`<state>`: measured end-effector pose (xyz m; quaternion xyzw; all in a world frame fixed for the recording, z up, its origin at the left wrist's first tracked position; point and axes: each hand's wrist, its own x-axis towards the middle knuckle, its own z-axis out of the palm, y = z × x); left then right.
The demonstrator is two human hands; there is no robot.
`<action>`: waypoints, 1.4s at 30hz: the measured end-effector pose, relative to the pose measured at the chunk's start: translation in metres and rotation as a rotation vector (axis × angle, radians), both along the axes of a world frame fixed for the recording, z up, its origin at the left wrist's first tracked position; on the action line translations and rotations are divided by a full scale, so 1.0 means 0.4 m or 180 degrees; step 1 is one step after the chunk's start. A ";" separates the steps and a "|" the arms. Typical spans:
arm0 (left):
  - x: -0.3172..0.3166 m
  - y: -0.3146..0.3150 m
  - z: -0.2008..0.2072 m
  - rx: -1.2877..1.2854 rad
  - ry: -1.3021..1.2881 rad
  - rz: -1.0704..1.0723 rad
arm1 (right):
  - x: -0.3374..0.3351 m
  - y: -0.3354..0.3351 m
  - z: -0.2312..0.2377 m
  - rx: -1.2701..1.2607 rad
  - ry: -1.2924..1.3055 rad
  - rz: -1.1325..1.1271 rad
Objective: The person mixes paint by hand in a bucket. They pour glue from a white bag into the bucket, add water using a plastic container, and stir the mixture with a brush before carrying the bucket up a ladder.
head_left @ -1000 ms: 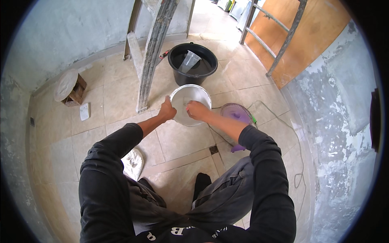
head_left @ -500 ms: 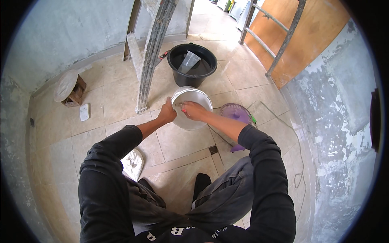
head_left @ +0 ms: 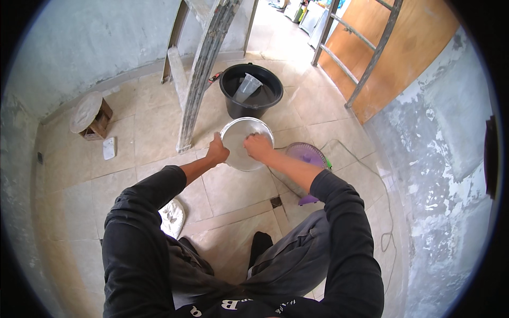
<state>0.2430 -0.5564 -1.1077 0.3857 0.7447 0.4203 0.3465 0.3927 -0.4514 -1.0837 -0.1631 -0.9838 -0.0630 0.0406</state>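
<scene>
A white bucket (head_left: 229, 159) stands on the tiles in front of me, with pale material inside. At its left rim my left hand (head_left: 217, 149) is closed, gripping the edge. My right hand (head_left: 259, 147) reaches over the bucket's opening from the right, fingers curled. It holds a slim tool whose red handle shows only in the earlier view; its working end is hidden now. Just beyond is a black tub (head_left: 252, 110) of dark liquid, with a clear plastic cup (head_left: 247, 87) tilted in it.
A purple fan (head_left: 308, 155) lies right of the bucket, its cord trailing along the floor. Beyond the left hand rises a wooden ladder (head_left: 200, 79); another ladder (head_left: 366, 79) leans at the right. A round stool (head_left: 87, 112) stands left. Near my left leg rests a white sack (head_left: 172, 217).
My right hand has moved a little right within the bucket, and the red handle has gone from sight. The bucket's opening has tipped slightly toward level. My left hand stays at the rim.
</scene>
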 end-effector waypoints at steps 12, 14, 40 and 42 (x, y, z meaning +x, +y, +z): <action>-0.012 -0.011 -0.012 -0.0024 0.0113 -0.0021 | -0.028 -0.044 0.059 -0.0664 0.0168 -0.0414; -0.004 -0.011 0.003 -0.0090 0.0098 0.0039 | -0.030 -0.032 0.056 -0.0602 0.0180 -0.0500; 0.035 -0.085 1.085 -0.0483 -0.1242 -0.0634 | 0.203 -0.217 1.055 -0.0863 0.1210 -0.0536; 0.037 -0.098 1.246 -0.0392 -0.1389 -0.0776 | 0.234 -0.234 1.211 -0.0867 0.1457 -0.0521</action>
